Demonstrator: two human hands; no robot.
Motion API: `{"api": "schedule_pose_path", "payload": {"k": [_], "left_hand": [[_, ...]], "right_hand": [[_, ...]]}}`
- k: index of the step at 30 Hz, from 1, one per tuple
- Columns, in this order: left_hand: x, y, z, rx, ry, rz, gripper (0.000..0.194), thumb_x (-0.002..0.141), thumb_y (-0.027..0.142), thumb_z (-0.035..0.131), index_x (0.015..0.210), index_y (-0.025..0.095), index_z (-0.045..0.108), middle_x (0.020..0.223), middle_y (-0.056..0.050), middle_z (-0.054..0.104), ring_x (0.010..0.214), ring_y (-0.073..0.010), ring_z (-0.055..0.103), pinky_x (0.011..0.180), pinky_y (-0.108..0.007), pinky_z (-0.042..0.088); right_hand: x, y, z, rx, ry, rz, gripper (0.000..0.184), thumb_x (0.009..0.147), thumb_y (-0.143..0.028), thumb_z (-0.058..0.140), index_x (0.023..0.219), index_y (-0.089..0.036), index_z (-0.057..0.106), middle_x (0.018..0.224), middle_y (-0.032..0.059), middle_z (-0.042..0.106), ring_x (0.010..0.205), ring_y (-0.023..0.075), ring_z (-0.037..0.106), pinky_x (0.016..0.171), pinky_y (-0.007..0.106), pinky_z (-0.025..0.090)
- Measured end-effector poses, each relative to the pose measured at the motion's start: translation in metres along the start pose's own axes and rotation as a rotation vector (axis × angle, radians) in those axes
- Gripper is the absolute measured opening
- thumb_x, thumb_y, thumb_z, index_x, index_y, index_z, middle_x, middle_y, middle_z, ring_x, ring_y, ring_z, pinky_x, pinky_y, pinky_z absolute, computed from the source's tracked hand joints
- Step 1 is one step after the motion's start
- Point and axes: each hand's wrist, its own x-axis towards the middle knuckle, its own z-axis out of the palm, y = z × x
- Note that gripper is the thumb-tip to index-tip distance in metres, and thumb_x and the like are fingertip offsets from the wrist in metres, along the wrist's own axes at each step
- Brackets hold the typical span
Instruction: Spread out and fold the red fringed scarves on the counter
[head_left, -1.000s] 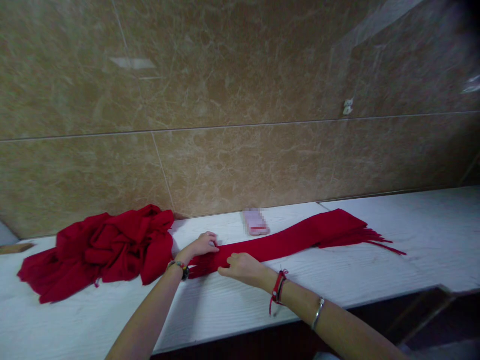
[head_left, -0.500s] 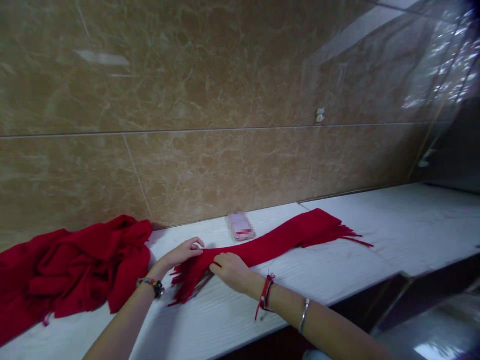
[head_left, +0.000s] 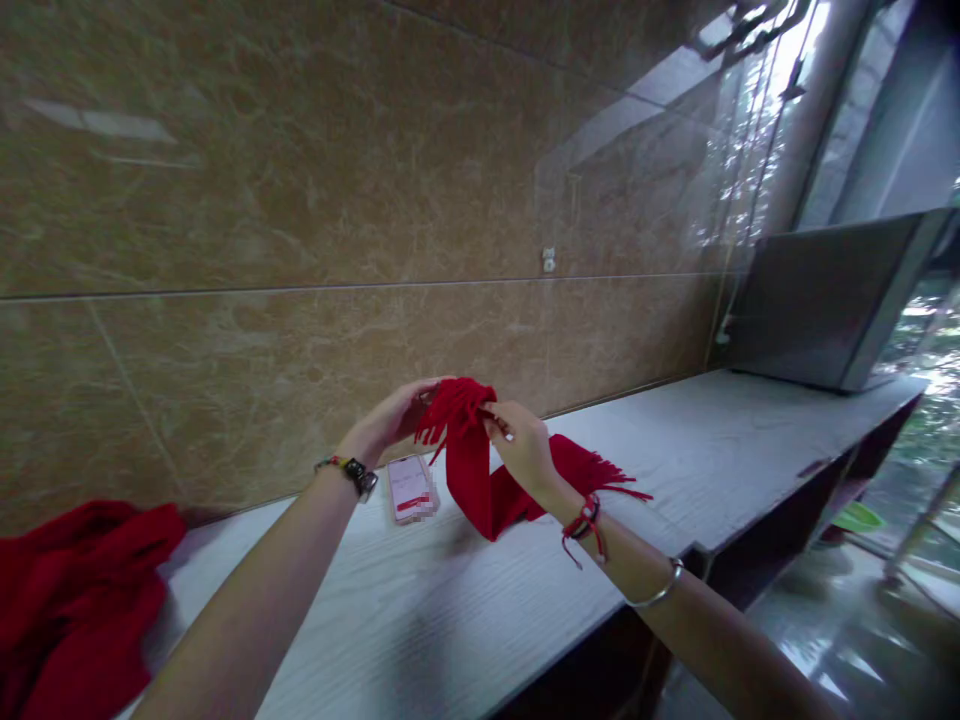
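A red fringed scarf (head_left: 471, 480) is raised at its near end, with the tassels hanging over to the left. My left hand (head_left: 401, 412) grips that end from the left, its fingertips partly hidden behind the cloth. On the other side my right hand (head_left: 523, 445) pinches the scarf's edge between thumb and fingers. The far end of the scarf lies on the white tabletop (head_left: 360, 620), its fringe spread to the right. Beneath my left hand, a phone (head_left: 409, 488) with a lit screen rests on the table.
Another heap of red cloth (head_left: 82, 610) lies at the left. A brown marbled tile wall (head_left: 315, 200) rises behind the table. At the far right end stands a large grey box-shaped object (head_left: 825, 300). The table's front edge drops to dark open shelving (head_left: 600, 670).
Both hands have lifted the near fringed end of the scarf off the table, folding it up and over. The view has swung to the right.
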Motion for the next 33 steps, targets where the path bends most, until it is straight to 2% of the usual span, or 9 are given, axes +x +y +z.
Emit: {"api": "schedule_pose_path", "payload": {"k": [4, 7, 10, 12, 15, 18, 24, 28, 33], "left_hand": [[0.086, 0.011, 0.061, -0.074, -0.104, -0.014, 0.032, 0.076, 0.032, 0.046, 0.103, 0.019, 0.056, 0.102, -0.003, 0.062, 0.086, -0.0125, 0.057, 0.077, -0.025, 0.043], [0.129, -0.005, 0.107, 0.093, -0.152, 0.007, 0.036, 0.08, 0.037, 0.039, 0.109, 0.02, 0.053, 0.114, -0.005, 0.057, 0.098, -0.0143, 0.054, 0.082, -0.027, 0.041], [0.145, -0.04, 0.141, 0.216, -0.154, -0.007, 0.04, 0.081, 0.04, 0.04, 0.114, 0.021, 0.05, 0.123, -0.007, 0.051, 0.108, -0.018, 0.048, 0.087, -0.032, 0.038], [0.14, -0.067, 0.151, 0.275, -0.133, -0.025, 0.043, 0.078, 0.039, 0.047, 0.116, 0.02, 0.048, 0.127, -0.008, 0.047, 0.113, -0.0192, 0.044, 0.093, -0.032, 0.033], [0.117, -0.101, 0.143, 0.411, -0.07, -0.026, 0.05, 0.074, 0.038, 0.052, 0.119, 0.018, 0.046, 0.128, -0.009, 0.046, 0.115, -0.0203, 0.04, 0.098, -0.031, 0.027], [0.09, -0.119, 0.117, 0.679, 0.042, -0.039, 0.054, 0.074, 0.041, 0.049, 0.119, 0.013, 0.046, 0.119, -0.014, 0.052, 0.107, -0.0223, 0.047, 0.093, -0.034, 0.033], [0.054, -0.119, 0.077, 0.73, -0.043, -0.181, 0.042, 0.066, 0.043, 0.054, 0.096, 0.015, 0.058, 0.082, -0.005, 0.063, 0.074, -0.0177, 0.057, 0.065, -0.027, 0.043], [0.057, -0.106, 0.07, 0.681, -0.041, -0.126, 0.028, 0.066, 0.043, 0.053, 0.067, 0.015, 0.057, 0.063, 0.001, 0.056, 0.062, -0.0134, 0.05, 0.061, -0.025, 0.039], [0.083, -0.097, 0.071, 0.577, 0.043, -0.042, 0.032, 0.073, 0.047, 0.039, 0.07, 0.017, 0.05, 0.066, 0.003, 0.051, 0.063, -0.0108, 0.045, 0.061, -0.024, 0.038]], "right_hand": [[0.023, 0.078, -0.048, -0.093, 0.111, 0.178, 0.027, 0.072, -0.015, 0.045, 0.094, -0.014, 0.062, 0.074, 0.004, 0.062, 0.06, 0.0138, 0.055, 0.061, 0.026, 0.046], [0.012, 0.137, -0.069, -0.127, 0.11, 0.337, 0.034, 0.068, -0.01, 0.044, 0.096, -0.015, 0.061, 0.08, 0.0048, 0.064, 0.063, 0.0139, 0.057, 0.062, 0.026, 0.047], [-0.017, 0.187, -0.079, -0.054, 0.087, 0.577, 0.033, 0.068, -0.011, 0.045, 0.097, -0.015, 0.061, 0.081, 0.0045, 0.064, 0.057, 0.0124, 0.057, 0.055, 0.025, 0.048], [-0.037, 0.211, -0.082, 0.018, 0.091, 0.715, 0.029, 0.067, -0.011, 0.048, 0.092, -0.017, 0.063, 0.077, 0.0028, 0.065, 0.054, 0.0116, 0.057, 0.052, 0.023, 0.048], [-0.055, 0.232, -0.081, 0.089, 0.11, 0.822, 0.026, 0.067, -0.012, 0.051, 0.088, -0.016, 0.064, 0.075, 0.0026, 0.065, 0.053, 0.0109, 0.058, 0.05, 0.022, 0.049], [-0.053, 0.24, -0.076, 0.144, 0.124, 0.872, 0.029, 0.068, -0.015, 0.051, 0.095, -0.014, 0.062, 0.08, 0.004, 0.065, 0.051, 0.0099, 0.058, 0.049, 0.022, 0.05], [-0.013, 0.23, -0.068, 0.357, 0.22, 0.762, 0.03, 0.065, -0.017, 0.052, 0.093, -0.015, 0.063, 0.081, 0.0022, 0.065, 0.064, 0.0126, 0.06, 0.055, 0.023, 0.053], [0.016, 0.219, -0.073, 0.305, 0.262, 0.63, 0.028, 0.063, -0.018, 0.054, 0.089, -0.015, 0.065, 0.079, 0.0033, 0.065, 0.064, 0.0144, 0.06, 0.055, 0.026, 0.052], [0.037, 0.226, -0.096, 0.362, 0.386, 0.621, 0.032, 0.062, -0.017, 0.053, 0.092, -0.014, 0.063, 0.079, 0.0034, 0.065, 0.06, 0.0129, 0.059, 0.053, 0.024, 0.051]]}}
